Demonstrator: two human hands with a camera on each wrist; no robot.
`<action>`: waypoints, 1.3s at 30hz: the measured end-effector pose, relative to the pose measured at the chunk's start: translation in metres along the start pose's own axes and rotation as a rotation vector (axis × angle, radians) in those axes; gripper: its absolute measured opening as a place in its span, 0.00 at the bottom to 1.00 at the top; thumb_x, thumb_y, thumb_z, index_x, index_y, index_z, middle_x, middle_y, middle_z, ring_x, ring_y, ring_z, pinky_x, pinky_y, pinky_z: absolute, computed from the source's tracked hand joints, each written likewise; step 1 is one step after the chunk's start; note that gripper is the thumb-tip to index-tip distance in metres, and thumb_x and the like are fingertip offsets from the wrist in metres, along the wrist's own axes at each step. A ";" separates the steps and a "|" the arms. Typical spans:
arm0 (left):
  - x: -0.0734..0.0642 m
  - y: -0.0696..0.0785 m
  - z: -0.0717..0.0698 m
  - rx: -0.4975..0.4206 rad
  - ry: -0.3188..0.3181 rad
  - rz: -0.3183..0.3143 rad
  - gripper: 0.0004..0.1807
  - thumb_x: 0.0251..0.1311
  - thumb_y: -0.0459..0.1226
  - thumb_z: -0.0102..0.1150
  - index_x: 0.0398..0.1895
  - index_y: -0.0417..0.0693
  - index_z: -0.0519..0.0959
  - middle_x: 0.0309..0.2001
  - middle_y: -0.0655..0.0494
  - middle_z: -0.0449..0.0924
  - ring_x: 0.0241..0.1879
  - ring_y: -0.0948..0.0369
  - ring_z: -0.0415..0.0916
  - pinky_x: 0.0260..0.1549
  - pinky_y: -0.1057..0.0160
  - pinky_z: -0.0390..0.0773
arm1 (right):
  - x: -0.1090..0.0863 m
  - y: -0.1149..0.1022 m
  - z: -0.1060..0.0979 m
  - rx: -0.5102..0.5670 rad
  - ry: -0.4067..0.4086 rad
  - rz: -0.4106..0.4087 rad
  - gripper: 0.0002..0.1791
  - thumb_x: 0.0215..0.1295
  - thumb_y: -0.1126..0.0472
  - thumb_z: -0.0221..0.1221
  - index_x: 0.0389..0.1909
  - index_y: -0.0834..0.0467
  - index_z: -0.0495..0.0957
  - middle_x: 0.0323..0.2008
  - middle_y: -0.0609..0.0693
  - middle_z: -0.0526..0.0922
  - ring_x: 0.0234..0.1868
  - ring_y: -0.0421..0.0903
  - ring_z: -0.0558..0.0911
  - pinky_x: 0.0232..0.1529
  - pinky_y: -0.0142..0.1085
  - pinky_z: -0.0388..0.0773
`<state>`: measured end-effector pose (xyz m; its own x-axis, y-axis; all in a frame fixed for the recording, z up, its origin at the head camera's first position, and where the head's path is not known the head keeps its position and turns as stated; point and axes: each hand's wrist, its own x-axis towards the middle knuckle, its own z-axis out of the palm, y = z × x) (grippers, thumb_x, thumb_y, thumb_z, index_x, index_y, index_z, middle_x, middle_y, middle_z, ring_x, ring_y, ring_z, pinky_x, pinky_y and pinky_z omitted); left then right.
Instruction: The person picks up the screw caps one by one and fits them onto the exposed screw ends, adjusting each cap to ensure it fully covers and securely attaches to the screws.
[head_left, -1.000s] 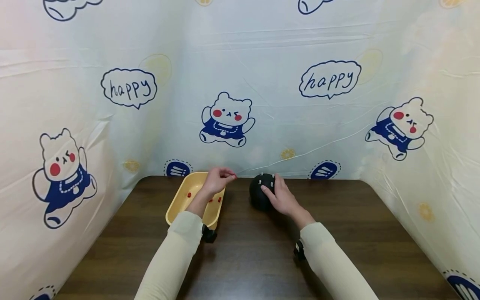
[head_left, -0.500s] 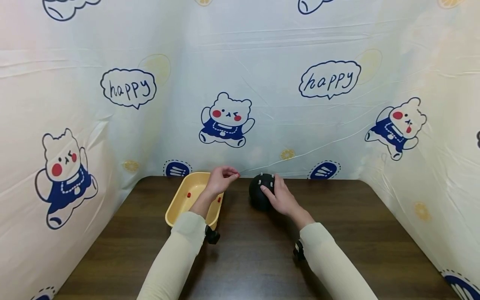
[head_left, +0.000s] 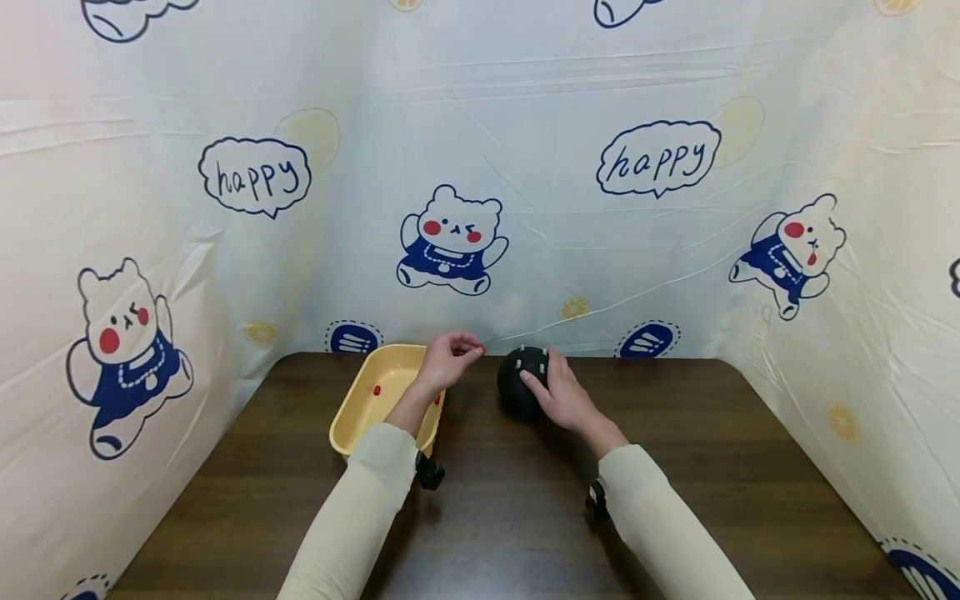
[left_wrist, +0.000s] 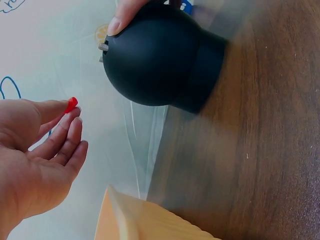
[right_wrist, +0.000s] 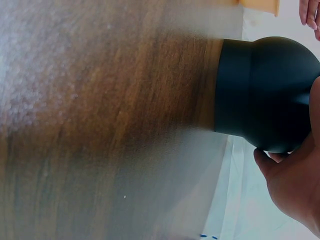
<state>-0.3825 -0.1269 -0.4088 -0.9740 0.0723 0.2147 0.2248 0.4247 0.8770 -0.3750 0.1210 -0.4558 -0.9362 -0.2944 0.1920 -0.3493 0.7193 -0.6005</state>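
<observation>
My left hand pinches a small red piece, cap-like in shape, between thumb and index finger. It hovers left of the black ball-shaped object, apart from it. That object stands on a short round base on the table, with several metal threaded studs on its top. Against its right side, my right hand grips it, thumb in front and fingers toward the far side. Beneath the left forearm sits a yellow tray; red pieces lie inside, some partly hidden by the arm.
The brown wooden table ends at a patterned curtain close behind the ball and tray. A dark wrist device on the left sleeve hangs by the tray's near right corner.
My left hand has moved slightly right with the red piece, closer to the black ball-shaped object. The right hand and that object have stayed in place.
</observation>
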 end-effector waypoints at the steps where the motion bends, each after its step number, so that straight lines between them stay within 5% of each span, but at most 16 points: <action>1: 0.000 0.000 0.001 0.004 0.001 0.007 0.07 0.68 0.36 0.66 0.45 0.44 0.85 0.42 0.50 0.88 0.42 0.54 0.79 0.45 0.58 0.80 | 0.000 0.000 0.000 -0.001 0.001 -0.002 0.47 0.78 0.35 0.44 0.80 0.65 0.42 0.78 0.65 0.51 0.76 0.60 0.59 0.73 0.56 0.59; 39: 0.001 0.014 0.024 0.042 -0.005 0.110 0.06 0.68 0.36 0.65 0.44 0.45 0.85 0.40 0.52 0.88 0.41 0.55 0.80 0.43 0.58 0.80 | 0.000 0.001 0.001 0.017 -0.018 0.031 0.51 0.76 0.31 0.43 0.81 0.64 0.39 0.79 0.65 0.48 0.77 0.61 0.57 0.74 0.57 0.58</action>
<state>-0.3809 -0.0996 -0.4064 -0.9436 0.1253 0.3066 0.3294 0.4509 0.8295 -0.3757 0.1209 -0.4571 -0.9457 -0.2833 0.1594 -0.3193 0.7174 -0.6191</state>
